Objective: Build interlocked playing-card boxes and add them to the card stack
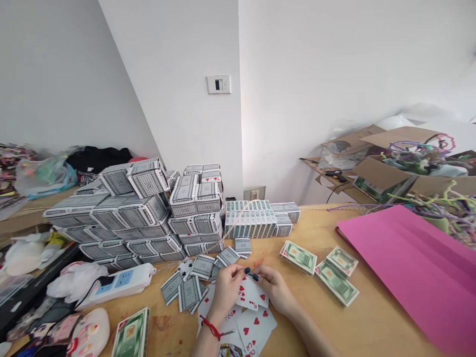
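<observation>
My left hand (227,286) and my right hand (275,288) meet over the table, thumbs and fingertips closed together. Between them they pinch the upper edge of a few heart playing cards (252,296), faces up. Where exactly each fingertip grips is partly hidden. Beneath lie larger, loosely spread face-up cards (258,325), mostly hearts, plus a picture card at the bottom edge. Just left of my left hand is a loose heap of small grey-backed cards (189,292), one of them showing black spades or clubs.
Tall stacks of grey-patterned card packs (130,213) stand at the back left, beside a row of small green boxes (249,218). Green banknote-print packs (336,282) lie right, another (131,333) front left. A power strip (121,282), pink folder (412,272) and cardboard box (386,173) flank them.
</observation>
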### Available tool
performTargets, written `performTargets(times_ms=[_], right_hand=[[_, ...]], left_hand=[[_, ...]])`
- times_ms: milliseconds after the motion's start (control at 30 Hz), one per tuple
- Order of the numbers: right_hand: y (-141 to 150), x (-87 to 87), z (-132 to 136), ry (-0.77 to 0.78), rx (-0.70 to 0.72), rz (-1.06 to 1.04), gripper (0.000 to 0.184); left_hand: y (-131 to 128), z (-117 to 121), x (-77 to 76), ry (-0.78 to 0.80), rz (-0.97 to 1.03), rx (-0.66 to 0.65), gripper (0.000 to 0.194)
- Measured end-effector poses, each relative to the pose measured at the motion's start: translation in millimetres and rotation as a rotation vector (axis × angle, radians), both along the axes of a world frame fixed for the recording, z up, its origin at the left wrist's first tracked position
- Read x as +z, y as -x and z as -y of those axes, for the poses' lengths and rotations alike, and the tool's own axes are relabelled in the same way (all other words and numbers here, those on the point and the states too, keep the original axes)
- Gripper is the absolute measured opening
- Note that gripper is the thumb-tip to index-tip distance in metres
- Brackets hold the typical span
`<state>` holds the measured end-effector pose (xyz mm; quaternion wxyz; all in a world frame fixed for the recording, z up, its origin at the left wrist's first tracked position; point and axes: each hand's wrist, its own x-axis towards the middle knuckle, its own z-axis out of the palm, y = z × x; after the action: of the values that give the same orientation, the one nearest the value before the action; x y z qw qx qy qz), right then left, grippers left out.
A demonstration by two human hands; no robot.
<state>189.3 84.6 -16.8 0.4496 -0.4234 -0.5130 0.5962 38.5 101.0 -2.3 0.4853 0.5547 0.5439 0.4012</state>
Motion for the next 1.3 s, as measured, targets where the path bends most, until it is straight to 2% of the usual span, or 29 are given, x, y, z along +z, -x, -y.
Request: performTargets(times_ms=[133,233,400,467,567,600,733,867,1100,1300], right_hand=[[-4,2.7,2,-0.118,-0.002,0.146,0.013],[-3,3.6,4,-0.147,0.014,0.182,0.013],[3,-0.7,3,-0.06,-0.078,0.06,0.027],[4,-1.5,1,-0.019,-0.146,0.02,0.034],[4,2.2,0,0.045,-0.192,-0.033,0.039],[3,4.3,-1,0.052,-0.189,-0.047,0.038],[2,9.9,-1,-0.023,-0.192,-0.034,0.035],[1,5.9,-5,-0.036,-0.251,0.025,0.038],[-3,9.2,-7,0.043,-0.206,-0.014,0.038],[-8,13.3,-5,0.096,-0.105,-0.041,0.037]], left_hand=[[-1,0,-3.4,-0.017,-0.034,0.014,0.025],[-2,-1,-5.2,-0.004,-0.031,0.036,0.027],[-1,-2,-0.9,0.021,0.104,0.056,0.029],[-1,-2,3.8,0.037,0.214,0.0,0.027],[0,-1,8.4,0.059,0.311,-0.102,0.041],[0,-1,8.3,0.067,0.313,-0.111,0.04],[1,-4,-0.8,0.091,0.279,-0.08,0.033],[3,-7,-11.3,0.071,0.221,-0.072,0.031],[5,-6,-11.8,0.03,0.212,-0.081,0.028],[6,-5,-1.8,0.106,0.259,-0.207,0.026]])
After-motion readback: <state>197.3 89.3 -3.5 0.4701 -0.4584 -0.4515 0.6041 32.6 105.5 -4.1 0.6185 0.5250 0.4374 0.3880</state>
